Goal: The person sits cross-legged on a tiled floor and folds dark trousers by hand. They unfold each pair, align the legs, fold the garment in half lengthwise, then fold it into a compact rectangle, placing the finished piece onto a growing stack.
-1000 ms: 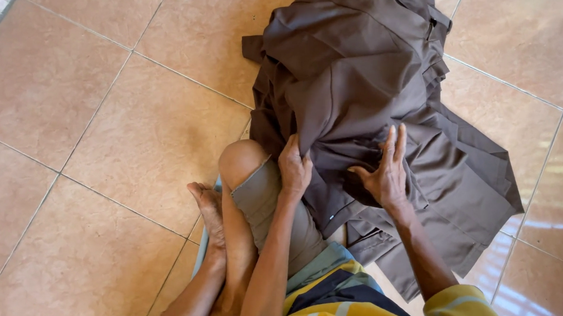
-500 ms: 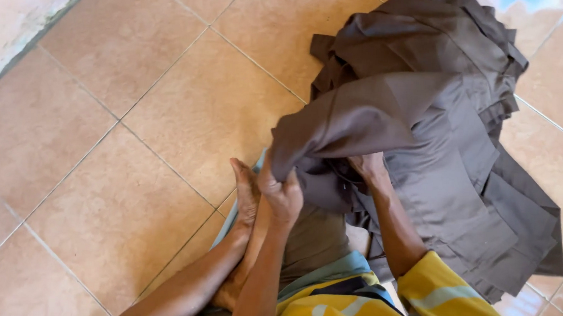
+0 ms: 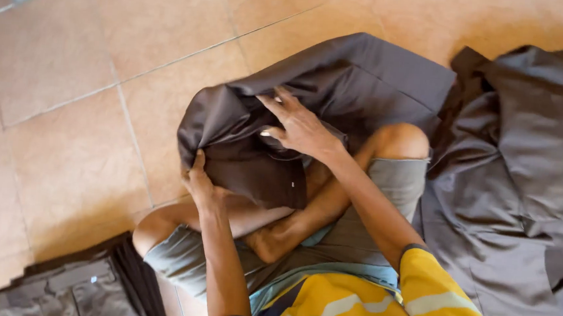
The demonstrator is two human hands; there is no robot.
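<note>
Here, listed from left to right:

- Lying at the bottom left corner on the tiled floor (image 3: 65, 130): a folded stack of dark grey garments (image 3: 74, 289), well apart from both hands.
- Gripping the lower left edge of the dark brown garment (image 3: 339, 83): left hand (image 3: 201, 185), fingers curled shut on a fold of the cloth, thumb pressing on top.
- Being held up over the crossed bare legs (image 3: 290, 224), draping from the left hand across to the knee (image 3: 398, 140) and spreading back onto the floor: that same dark brown garment, bunched into loose folds.
- Pinching the cloth near its upper middle: right hand (image 3: 297, 127), fingers partly spread, thumb and forefinger closing on a small fold.
- Showing at the bottom middle: grey shorts (image 3: 355, 236) and yellow sleeves (image 3: 443, 301).
- Lying heaped at the far right, touching the knee side: a pile of more brown-grey clothing (image 3: 525, 162).
</note>
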